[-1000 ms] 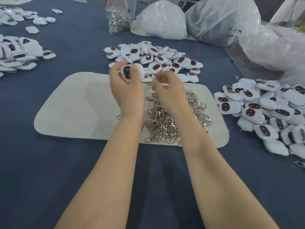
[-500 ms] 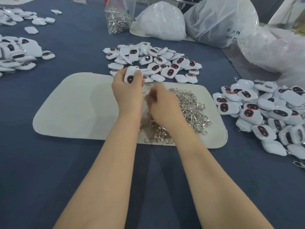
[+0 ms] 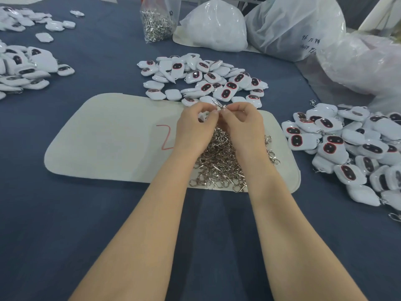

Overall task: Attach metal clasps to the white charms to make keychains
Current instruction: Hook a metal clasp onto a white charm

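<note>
Right hand rose beside left hand, both pinching clasp.

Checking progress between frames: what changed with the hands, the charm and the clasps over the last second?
The right hand, down in the clasp pile half a second ago, has risen pinching one metal clasp and met the left hand above the pile. The left hand dropped slightly; its white charm is now mostly hidden by its fingers. Charm heaps, bags and mat stayed put.
</note>
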Available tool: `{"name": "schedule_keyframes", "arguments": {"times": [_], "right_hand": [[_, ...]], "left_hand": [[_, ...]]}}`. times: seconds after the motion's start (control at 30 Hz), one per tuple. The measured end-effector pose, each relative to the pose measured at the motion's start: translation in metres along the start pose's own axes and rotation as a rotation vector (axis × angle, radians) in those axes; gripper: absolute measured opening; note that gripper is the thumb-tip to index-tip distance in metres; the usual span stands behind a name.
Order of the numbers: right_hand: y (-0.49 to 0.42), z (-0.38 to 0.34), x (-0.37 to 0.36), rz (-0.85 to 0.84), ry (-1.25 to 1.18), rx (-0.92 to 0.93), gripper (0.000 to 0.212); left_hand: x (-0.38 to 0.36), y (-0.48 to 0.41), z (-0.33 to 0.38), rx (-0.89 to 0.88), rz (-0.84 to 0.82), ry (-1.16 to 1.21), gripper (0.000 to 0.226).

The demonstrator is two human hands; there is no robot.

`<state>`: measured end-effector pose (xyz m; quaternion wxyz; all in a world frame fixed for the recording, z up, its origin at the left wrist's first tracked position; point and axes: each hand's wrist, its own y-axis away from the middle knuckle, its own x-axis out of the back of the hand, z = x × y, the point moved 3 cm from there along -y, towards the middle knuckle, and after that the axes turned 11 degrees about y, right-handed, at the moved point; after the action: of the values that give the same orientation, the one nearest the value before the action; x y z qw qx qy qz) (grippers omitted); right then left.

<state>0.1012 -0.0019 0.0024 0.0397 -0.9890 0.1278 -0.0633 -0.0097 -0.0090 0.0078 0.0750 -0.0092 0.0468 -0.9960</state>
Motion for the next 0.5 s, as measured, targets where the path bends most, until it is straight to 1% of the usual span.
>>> {"name": "schedule_keyframes", "arguments": {"times": [0.13,0.23,0.33,0.47,0.5], "right_hand": [[0.0019,-0.003,0.0014,-0.009,0.214,0.075,0.018],[0.0033,-0.0056,-0.0018,-0.027,0.37,0.142,0.021],[0.0027,-0.0064,-0.0019,-0.003,0.394,0.16,0.021],[0.0028,-0.0073,0.0002,0.03,0.353,0.172,0.031],[0.0032,-0.0079,0.0006,0.037,0.349,0.185,0.031]], "left_hand": [[0.0005,-0.0017,-0.0015,-0.033,0.038,-0.013,0.01],[0.0012,-0.0046,-0.0044,-0.048,0.06,-0.057,0.007],[0.0022,-0.0068,-0.0064,-0.055,0.07,-0.1,0.007],[0.001,-0.0045,-0.0047,-0.099,0.054,-0.131,0.003],[0.0004,-0.0039,-0.004,-0.115,0.053,-0.132,0.006]]}}
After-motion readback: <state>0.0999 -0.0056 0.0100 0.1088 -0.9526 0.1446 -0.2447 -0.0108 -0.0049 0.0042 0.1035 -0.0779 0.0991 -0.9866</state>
